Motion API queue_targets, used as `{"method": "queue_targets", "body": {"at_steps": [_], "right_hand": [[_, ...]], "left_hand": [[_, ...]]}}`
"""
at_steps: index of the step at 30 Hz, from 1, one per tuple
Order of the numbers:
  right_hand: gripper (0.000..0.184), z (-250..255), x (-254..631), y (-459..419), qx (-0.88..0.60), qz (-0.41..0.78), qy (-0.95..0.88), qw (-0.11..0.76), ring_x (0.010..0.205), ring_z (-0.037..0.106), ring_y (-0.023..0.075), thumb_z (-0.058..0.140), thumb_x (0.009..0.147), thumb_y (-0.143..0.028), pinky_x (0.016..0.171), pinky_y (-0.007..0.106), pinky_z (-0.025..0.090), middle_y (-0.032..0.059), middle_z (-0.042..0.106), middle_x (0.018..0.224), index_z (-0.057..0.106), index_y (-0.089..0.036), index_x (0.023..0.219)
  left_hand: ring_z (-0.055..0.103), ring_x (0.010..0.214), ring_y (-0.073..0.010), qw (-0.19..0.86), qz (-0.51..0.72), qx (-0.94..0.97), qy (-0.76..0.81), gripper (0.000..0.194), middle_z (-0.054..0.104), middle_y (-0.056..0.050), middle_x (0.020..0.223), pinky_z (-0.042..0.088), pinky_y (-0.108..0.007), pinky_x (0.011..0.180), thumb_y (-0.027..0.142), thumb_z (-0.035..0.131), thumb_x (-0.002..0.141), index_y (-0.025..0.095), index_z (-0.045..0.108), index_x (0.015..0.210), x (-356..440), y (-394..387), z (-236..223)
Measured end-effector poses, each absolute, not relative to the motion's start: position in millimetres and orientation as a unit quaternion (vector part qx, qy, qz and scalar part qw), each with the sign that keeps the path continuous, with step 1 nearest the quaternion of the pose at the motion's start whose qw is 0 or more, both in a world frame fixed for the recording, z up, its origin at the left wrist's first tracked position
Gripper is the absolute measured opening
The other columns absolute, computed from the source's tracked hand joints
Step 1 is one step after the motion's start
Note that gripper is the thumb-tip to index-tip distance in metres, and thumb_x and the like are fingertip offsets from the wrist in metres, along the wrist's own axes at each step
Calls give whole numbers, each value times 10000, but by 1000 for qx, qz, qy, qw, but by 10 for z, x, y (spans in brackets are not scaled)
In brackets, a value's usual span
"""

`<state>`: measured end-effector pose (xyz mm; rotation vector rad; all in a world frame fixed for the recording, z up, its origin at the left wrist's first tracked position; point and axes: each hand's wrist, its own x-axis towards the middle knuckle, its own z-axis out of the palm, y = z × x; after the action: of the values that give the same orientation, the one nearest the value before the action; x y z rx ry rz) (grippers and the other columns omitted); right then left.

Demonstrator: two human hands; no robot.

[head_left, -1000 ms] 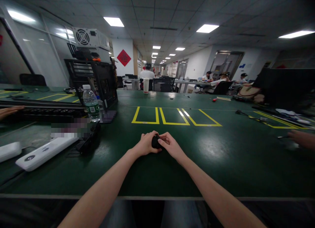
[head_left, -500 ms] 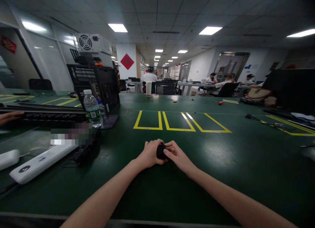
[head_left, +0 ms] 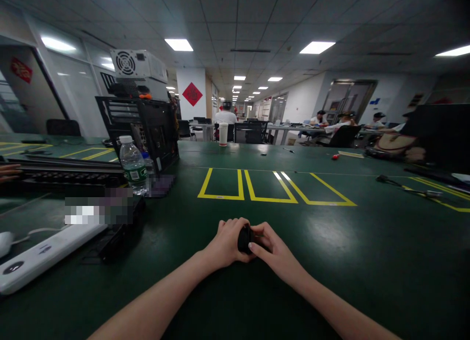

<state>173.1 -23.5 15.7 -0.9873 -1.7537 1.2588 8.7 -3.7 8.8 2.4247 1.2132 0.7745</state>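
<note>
Between my two hands, low over the green table point(head_left: 205, 301), is a small black rounded object point(head_left: 244, 240); its exact kind cannot be made out. My left hand point(head_left: 228, 243) wraps round its left side, fingers over the top and thumb underneath. From the right, my right hand point(head_left: 273, 252) grips the same object, thumb pressed on its near face and fingers behind. Both hands are closed, and they cover much of it. Beyond them, yellow tape outlines point(head_left: 220, 197) mark the tabletop.
On the left stand a water bottle point(head_left: 132, 166), an open black computer case point(head_left: 156, 134) with a power supply point(head_left: 137, 64) on top, and a white power strip point(head_left: 51, 254). A white cup point(head_left: 223, 134) is at the far edge. Cables point(head_left: 411, 188) lie right. Several people sit beyond.
The view has shifted slightly, so the hands and the table appear a little lower. Both hands keep their hold on the black object. At the far left, another person's hand shows less.
</note>
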Motion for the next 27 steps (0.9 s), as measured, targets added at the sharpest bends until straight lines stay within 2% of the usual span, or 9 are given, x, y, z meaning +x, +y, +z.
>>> {"method": "queue_targets", "body": {"at_steps": [4, 10, 16, 20, 25, 27], "right_hand": [[174, 152, 1714, -217, -401, 491, -678, 372, 855, 550, 172, 453, 776, -323, 721, 325, 469, 13, 526, 905, 454, -205, 903], [240, 141, 1720, -169, -431, 493, -666, 357, 922, 527, 182, 500, 743, -316, 809, 348, 438, 31, 532, 958, 464, -188, 943], [216, 201, 1752, -215, -381, 518, -683, 346, 922, 524, 171, 541, 726, -283, 817, 345, 434, 11, 530, 949, 459, -216, 914], [182, 170, 1746, -178, -387, 510, -680, 356, 888, 533, 166, 503, 750, -319, 790, 342, 446, 15, 537, 910, 466, -206, 887], [294, 89, 1749, -115, -414, 506, -664, 363, 950, 517, 176, 543, 722, -298, 842, 359, 418, 37, 533, 973, 441, -197, 978], [276, 94, 1763, -126, -407, 511, -670, 353, 950, 521, 181, 538, 723, -299, 833, 372, 418, 37, 539, 975, 454, -196, 965]], "left_hand": [[479, 877, -215, 162, 274, 849, 421, 549, 514, -26, 963, 310, -338, 761, 367, 673, 556, 224, 406, 1015, 82, -44, 98], [475, 874, -214, 161, 263, 851, 425, 546, 509, -26, 958, 312, -342, 757, 393, 662, 564, 226, 403, 1014, 74, -63, 138], [476, 885, -220, 162, 262, 851, 425, 541, 509, -25, 965, 316, -344, 765, 351, 673, 560, 232, 402, 1013, 75, -69, 141], [475, 889, -228, 161, 258, 851, 427, 549, 510, -31, 968, 317, -347, 759, 388, 662, 569, 232, 399, 1025, 86, -77, 154], [475, 879, -225, 155, 260, 853, 425, 572, 513, -31, 959, 310, -353, 764, 391, 670, 551, 227, 398, 1027, 92, -59, 132], [477, 873, -221, 155, 263, 853, 423, 555, 514, -28, 950, 309, -350, 761, 384, 667, 554, 224, 403, 1015, 90, -43, 109]]}}
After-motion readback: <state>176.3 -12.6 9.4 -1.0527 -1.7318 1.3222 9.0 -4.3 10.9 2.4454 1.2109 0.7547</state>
